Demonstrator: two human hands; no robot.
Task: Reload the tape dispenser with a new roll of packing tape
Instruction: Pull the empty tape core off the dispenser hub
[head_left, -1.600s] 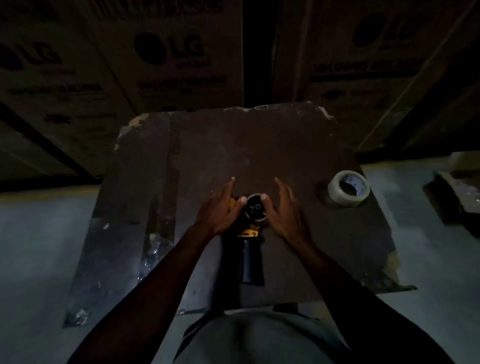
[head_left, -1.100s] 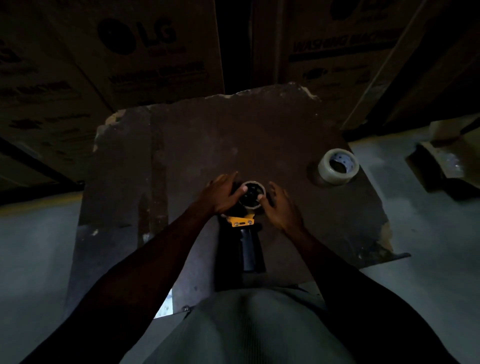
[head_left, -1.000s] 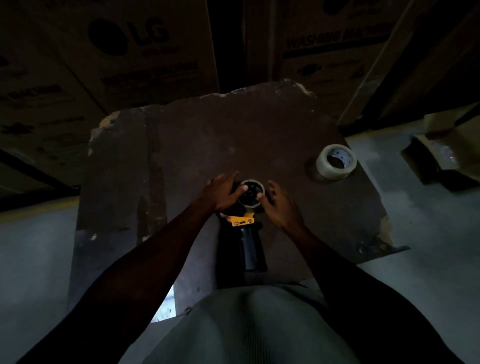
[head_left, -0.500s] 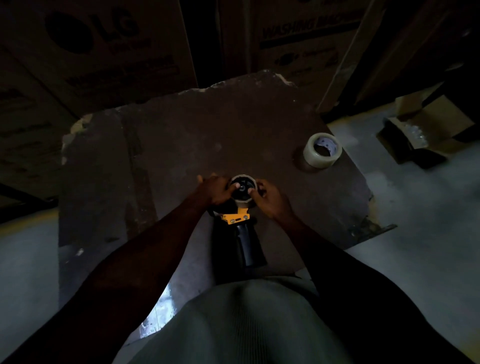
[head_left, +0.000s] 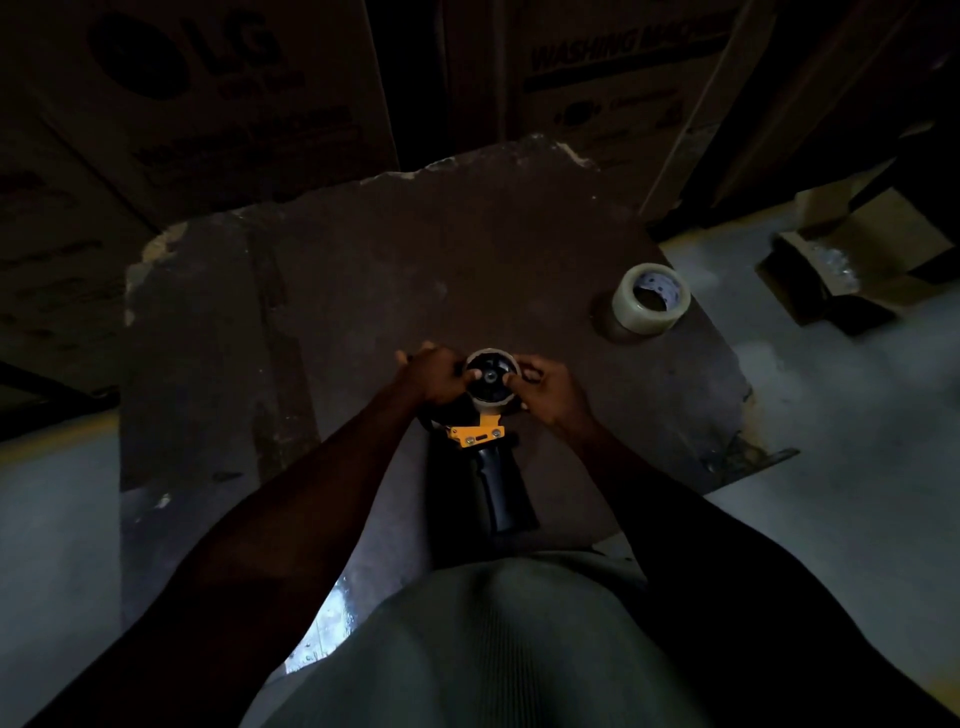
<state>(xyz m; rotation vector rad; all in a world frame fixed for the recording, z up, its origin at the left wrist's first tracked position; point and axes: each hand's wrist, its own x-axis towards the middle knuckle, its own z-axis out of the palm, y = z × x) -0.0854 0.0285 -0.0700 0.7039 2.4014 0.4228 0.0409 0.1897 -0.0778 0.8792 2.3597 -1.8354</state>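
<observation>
Moved: both hands have closed in since the earlier view. Fingers that lay spread beside the reel are now curled round it, while the tool lies where it did.
Tool: a tape gun (head_left: 485, 447) lies flat on the bench (head_left: 363, 291), with its black handle (head_left: 498, 488) pointing back at the person.
Reel: a pale, nearly spent core (head_left: 491, 376) sits on the tape gun's black hub, at the end away from the handle.
Left hand: the left hand (head_left: 434, 376) is clamped on the tape gun's head, thumb against the core's left edge.
Right hand: the right hand (head_left: 545, 389) pinches the core's right rim between thumb and fingers.
Spare: a full tape roll (head_left: 650, 297) stands well to the right of the tape gun and farther from the person.
Around: printed cartons (head_left: 208, 104) stand beyond the tape gun; an open box (head_left: 857, 260) sits on the floor far to its right.
Risk: light is poor. A jammed core may let go suddenly and the fingers slip toward the cutter, which is hidden. If the left hand eases off, the tape gun may twist on the bench.
</observation>
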